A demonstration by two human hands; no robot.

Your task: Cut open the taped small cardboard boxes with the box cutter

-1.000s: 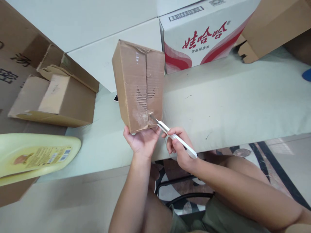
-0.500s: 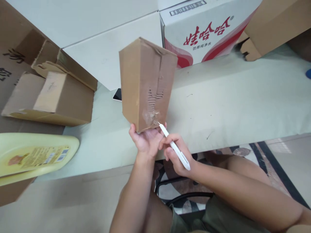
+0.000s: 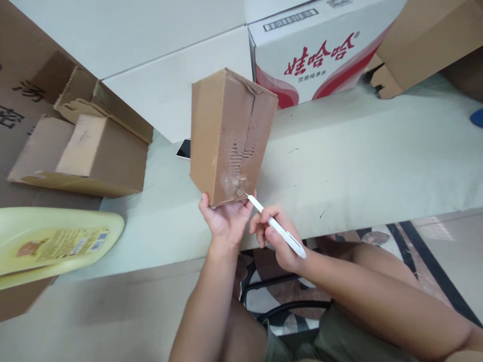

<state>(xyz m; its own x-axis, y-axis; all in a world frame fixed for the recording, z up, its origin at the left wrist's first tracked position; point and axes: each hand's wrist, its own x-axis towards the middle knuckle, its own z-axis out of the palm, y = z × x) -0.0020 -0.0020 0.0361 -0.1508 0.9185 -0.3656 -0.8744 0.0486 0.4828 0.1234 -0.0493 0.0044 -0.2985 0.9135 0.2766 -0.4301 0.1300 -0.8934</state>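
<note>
A brown cardboard box (image 3: pixel 211 136) is tilted up above the pale cloth, gripped at its lower end by my left hand (image 3: pixel 228 218). The thumb lies at the left corner and the fingers wrap underneath, partly hidden. One face shows a seam, torn corrugated patches and a wrinkled piece of clear tape (image 3: pixel 232 185). My right hand (image 3: pixel 281 234) is closed around a slim white utility knife (image 3: pixel 277 226). Its thin tip points at the box near the tape; whether it touches the cardboard I cannot tell.
A pale cloth-covered table (image 3: pixel 362 166) runs across. Behind stand white cartons, one with red lettering (image 3: pixel 320 65). Open cardboard boxes (image 3: pixel 109 156) and a yellow bottle (image 3: pixel 68 241) are on the left, another cardboard box (image 3: pixel 426 45) at the far right. A phone (image 3: pixel 184 149) lies behind the held box.
The held box has shifted slightly down and right in view, with its top leaning a bit more. My right hand and the knife have moved slightly right. Both hands keep their hold.
</note>
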